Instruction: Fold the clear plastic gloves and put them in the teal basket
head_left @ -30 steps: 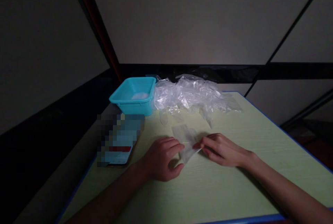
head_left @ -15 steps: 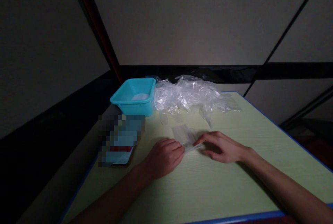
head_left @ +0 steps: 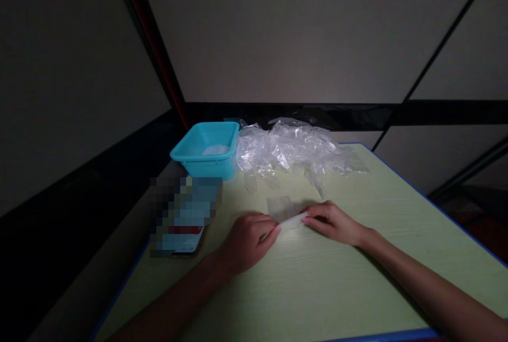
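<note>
A folded piece of clear plastic film point(head_left: 292, 222) is stretched between my two hands, just over the table. My left hand point(head_left: 254, 239) pinches its left end between thumb and fingers. At the right end, my right hand point(head_left: 327, 222) grips the folded edge with thumb and fingertips. A flat, see-through flap of the film spreads out beyond the fold, away from me. Behind it lies a crumpled heap of thin clear plastic point(head_left: 289, 146), with some rounded, finger-like ends like those of disposable gloves.
A turquoise plastic basin point(head_left: 204, 158) with something whitish inside stands at the back left, against the heap. In front of it, a phone-like flat object point(head_left: 190, 215) is mostly blurred by pixels. The pale green table point(head_left: 381, 273) has a blue edge; walls rise behind and to the left.
The film's near edge has become a straighter, narrow folded strip. My right hand has changed from fingers laid on the film to a pinch; my left thumb now shows along the edge.
</note>
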Demonstrator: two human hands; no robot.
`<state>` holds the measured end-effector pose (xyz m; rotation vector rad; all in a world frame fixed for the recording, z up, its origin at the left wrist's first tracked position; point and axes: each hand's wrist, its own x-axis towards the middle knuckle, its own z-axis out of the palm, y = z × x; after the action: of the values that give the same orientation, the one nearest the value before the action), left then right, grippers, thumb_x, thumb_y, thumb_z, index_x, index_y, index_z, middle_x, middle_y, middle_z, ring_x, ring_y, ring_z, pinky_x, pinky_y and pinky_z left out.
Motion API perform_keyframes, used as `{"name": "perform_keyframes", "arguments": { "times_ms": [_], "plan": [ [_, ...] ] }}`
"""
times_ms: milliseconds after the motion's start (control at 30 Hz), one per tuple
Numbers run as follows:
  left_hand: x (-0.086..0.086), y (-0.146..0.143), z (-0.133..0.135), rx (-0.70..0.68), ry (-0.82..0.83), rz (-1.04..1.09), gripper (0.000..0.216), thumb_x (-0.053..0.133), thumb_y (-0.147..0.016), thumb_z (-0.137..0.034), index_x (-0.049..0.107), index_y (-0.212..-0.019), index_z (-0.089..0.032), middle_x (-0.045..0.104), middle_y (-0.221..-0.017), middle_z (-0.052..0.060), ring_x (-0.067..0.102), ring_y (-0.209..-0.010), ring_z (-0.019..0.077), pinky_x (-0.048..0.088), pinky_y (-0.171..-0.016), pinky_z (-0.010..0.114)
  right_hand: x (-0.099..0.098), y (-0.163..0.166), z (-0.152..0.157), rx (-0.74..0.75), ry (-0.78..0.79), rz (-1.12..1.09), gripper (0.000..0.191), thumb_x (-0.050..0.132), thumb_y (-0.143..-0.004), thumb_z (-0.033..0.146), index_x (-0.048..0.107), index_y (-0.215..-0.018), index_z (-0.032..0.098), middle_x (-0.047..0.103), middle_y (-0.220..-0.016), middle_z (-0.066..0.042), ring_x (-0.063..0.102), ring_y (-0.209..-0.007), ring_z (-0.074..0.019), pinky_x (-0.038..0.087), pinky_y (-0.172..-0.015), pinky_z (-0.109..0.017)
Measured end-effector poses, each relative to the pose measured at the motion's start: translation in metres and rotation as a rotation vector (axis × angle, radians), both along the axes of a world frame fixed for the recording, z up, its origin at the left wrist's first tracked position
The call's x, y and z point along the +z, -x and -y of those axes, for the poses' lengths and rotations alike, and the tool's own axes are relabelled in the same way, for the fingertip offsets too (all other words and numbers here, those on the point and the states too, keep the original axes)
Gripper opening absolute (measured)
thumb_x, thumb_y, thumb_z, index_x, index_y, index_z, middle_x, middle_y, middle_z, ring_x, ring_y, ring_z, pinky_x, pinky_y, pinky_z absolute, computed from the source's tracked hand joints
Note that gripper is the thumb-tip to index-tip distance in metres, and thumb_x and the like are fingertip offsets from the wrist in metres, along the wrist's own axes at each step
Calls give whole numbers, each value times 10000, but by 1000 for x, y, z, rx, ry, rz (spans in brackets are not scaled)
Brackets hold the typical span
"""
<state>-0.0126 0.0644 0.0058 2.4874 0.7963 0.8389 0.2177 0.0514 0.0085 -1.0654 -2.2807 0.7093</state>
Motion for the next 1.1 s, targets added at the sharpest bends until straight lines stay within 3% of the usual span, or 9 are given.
{"name": "perform_keyframes", "arguments": {
  "times_ms": [133,267,400,533,867,967,1033,1100],
  "plan": [
    [-3,-3,-4,97,142,73,256,509,-777,-196,519,-525,-151,474,-507,-26,463,-496,98,323,-489,201,-2,7,-2,-119,228,-219,333,504,-825,429,541,-651,148,420,-543,42,362,-489,-78,263,-450,-203],
    [-9,-8,-8,173,315,168,63,557,-724,-182,569,-773,-144,577,-655,-11,576,-552,112,391,-478,176,-5,16,-9,-210,365,-364,352,528,-764,492,489,-652,161,359,-491,70,295,-437,-62,214,-417,-201],
    [-14,-12,-11,237,469,267,413,565,-685,-156,420,-1072,-170,550,-856,-1,629,-586,107,442,-480,173,-9,23,-17,-290,382,-409,285,531,-736,442,462,-788,170,344,-445,102,249,-368,-54,170,-360,-191],
    [-16,-14,-11,291,583,372,496,585,-643,-125,346,-1067,-221,472,-803,-65,593,-532,71,418,-471,157,-10,28,-23,-365,367,-427,245,529,-709,333,410,-863,184,397,-439,109,308,-356,-61,205,-345,-175],
    [-16,-17,-22,323,582,313,626,607,-597,-18,299,-1087,-254,417,-730,-108,544,-519,55,408,-500,157,-10,27,-23,-473,207,-364,202,513,-728,287,416,-883,200,497,-538,62,458,-427,-107,377,-418,-226],
    [-15,-17,-25,315,593,291,667,628,-581,-15,283,-1101,-250,417,-707,-116,537,-516,60,414,-512,168,-1,29,-13,-484,-32,-182,142,473,-783,245,495,-905,176,580,-730,-33,552,-609,-155,460,-572,-296],
    [-15,-18,-27,308,597,280,670,635,-577,-18,278,-1098,-240,415,-693,-118,533,-516,65,419,-521,178,4,33,-5,-391,-205,37,234,433,-824,230,532,-1013,134,607,-939,-113,581,-827,-206,473,-735,-351],
    [-15,-18,-28,301,596,272,660,637,-577,-19,279,-1090,-232,414,-684,-118,527,-518,69,422,-529,187,6,37,2,-263,-288,238,378,406,-860,259,473,-1188,85,532,-1193,-174,502,-1084,-254,405,-911,-412]
  ]
}}
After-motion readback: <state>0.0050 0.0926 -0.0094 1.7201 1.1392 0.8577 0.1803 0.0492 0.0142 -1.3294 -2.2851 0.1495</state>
